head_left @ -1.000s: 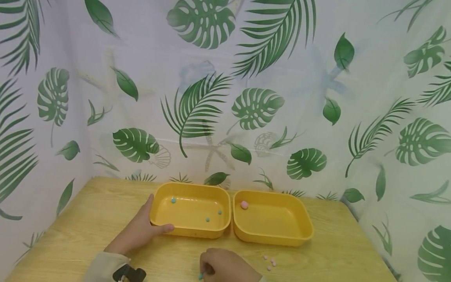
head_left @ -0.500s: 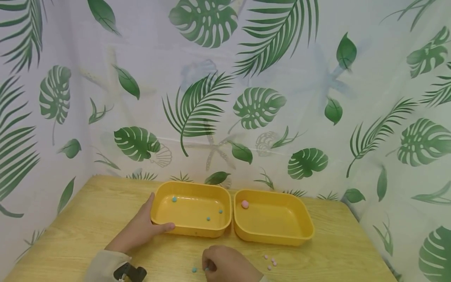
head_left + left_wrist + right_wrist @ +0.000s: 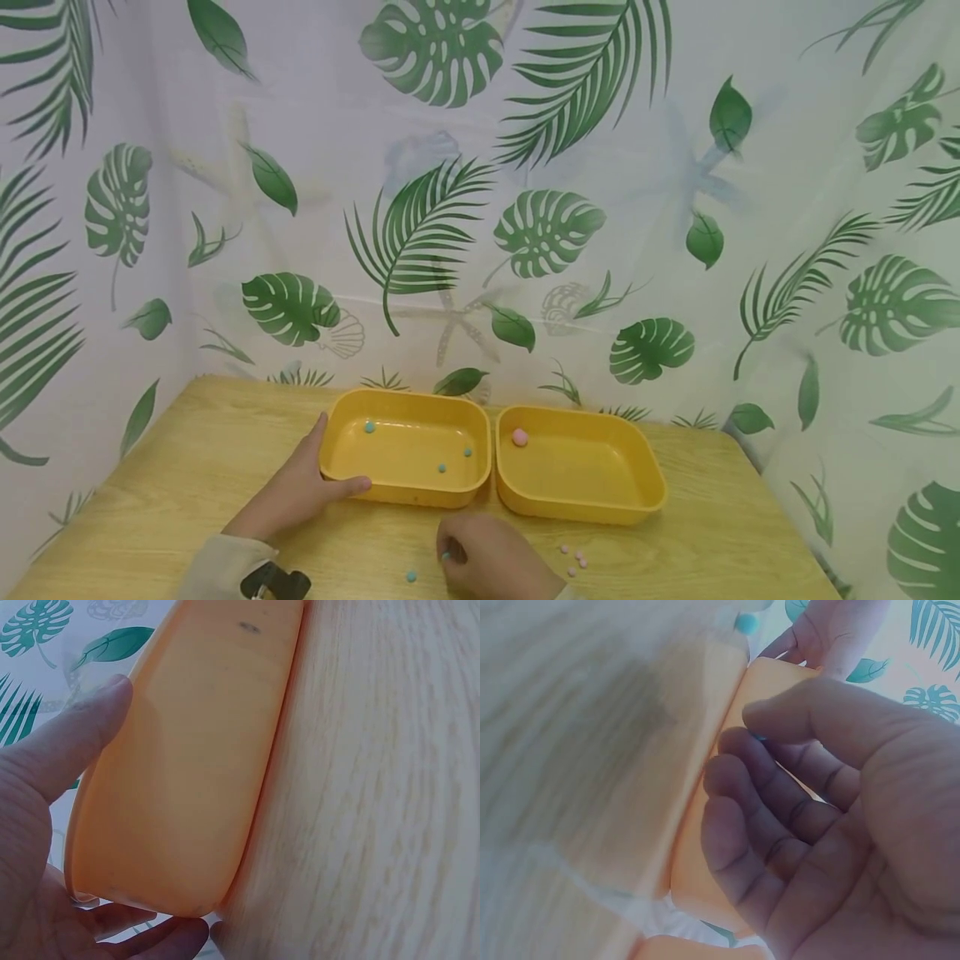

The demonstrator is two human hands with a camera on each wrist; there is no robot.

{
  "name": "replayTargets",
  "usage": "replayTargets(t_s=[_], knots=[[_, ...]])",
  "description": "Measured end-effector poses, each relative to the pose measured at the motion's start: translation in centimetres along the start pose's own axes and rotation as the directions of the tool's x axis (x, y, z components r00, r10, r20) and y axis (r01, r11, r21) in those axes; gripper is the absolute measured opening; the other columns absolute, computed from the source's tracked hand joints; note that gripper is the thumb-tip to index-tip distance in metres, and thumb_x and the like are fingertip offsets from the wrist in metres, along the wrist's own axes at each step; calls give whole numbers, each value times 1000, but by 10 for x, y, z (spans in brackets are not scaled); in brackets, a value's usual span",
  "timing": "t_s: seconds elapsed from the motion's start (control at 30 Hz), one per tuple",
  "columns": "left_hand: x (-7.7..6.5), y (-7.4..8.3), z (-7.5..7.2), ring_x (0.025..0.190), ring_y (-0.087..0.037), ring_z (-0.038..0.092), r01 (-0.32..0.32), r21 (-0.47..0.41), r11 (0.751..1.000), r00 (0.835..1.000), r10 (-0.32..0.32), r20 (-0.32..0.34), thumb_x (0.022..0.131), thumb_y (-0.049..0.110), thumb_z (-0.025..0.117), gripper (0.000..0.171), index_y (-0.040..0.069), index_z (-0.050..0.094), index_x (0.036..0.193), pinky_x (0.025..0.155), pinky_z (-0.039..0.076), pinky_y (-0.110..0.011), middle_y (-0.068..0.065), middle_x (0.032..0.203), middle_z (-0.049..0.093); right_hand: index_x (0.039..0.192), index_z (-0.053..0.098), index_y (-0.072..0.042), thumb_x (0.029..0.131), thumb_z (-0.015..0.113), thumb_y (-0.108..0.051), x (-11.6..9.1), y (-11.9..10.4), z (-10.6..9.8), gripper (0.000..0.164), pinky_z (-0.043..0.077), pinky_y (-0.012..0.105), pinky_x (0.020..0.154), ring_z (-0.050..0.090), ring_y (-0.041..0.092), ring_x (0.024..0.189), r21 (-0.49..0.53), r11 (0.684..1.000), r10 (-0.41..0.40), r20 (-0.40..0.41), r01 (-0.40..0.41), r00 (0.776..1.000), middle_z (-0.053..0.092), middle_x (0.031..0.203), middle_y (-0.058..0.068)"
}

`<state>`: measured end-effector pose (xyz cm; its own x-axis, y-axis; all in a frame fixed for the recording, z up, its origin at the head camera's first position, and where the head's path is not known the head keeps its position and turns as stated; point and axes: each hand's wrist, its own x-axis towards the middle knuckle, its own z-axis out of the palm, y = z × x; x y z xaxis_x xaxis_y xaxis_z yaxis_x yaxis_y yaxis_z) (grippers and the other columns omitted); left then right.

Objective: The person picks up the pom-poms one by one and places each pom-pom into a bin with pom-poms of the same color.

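From my end, left hand [image 3: 311, 477] grips a yellow bin [image 3: 405, 446] at one end. Right hand [image 3: 483, 554] pinches a teal ball [image 3: 446, 555].

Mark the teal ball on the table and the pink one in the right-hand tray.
Teal ball [image 3: 411, 577]: head view, middle of its visible surface.
Pink ball [image 3: 520, 437]: head view, middle of its visible surface.

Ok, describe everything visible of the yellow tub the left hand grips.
The yellow tub is rectangular, open-topped, glossy and plastic-looking, with rounded corners. A dark mark shows on its outer wall. It sits upright on the wooden table, close beside the second tub; whether they touch is unclear. The left hand grips one end; three teal balls lie inside.
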<state>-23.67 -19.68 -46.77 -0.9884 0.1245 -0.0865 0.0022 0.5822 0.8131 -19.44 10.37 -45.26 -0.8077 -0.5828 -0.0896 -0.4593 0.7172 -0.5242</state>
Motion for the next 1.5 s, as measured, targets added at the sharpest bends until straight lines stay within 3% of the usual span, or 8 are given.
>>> replayTargets(t_s=[0.6, 1.17, 1.5], knots=[[-1, 0, -1, 154, -51, 11, 1, 1, 1000, 1000, -1, 1, 82, 58, 83, 137, -1, -11, 163, 121, 15, -66, -31, 169, 2, 87, 69, -20, 91, 71, -11, -3, 3, -8, 10, 50, 21, 67, 54, 1, 70, -5, 998, -55, -105, 55, 993, 59, 79, -18], [-1, -4, -1, 153, -52, 13, -7, 4, 1000, 1000, 7, -13, 82, 58, 83, 135, -2, -7, 163, 121, 17, -66, -31, 169, 5, 85, 66, -20, 89, 70, -8, -3, 6, -15, 13, 51, 22, 67, 52, 1, 69, -47, 995, -99, -181, 92, 978, 59, 79, -16], [-1, -2, 0, 153, -52, 12, -14, 2, 1000, 1000, 14, -13, 82, 57, 83, 134, -2, -6, 163, 121, 17, -66, -31, 169, 5, 90, 67, -16, 91, 71, -4, -4, 8, -19, 13, 52, 21, 69, 58, 5, 76, -25, 992, -125, -286, 123, 950, 62, 84, -14]])
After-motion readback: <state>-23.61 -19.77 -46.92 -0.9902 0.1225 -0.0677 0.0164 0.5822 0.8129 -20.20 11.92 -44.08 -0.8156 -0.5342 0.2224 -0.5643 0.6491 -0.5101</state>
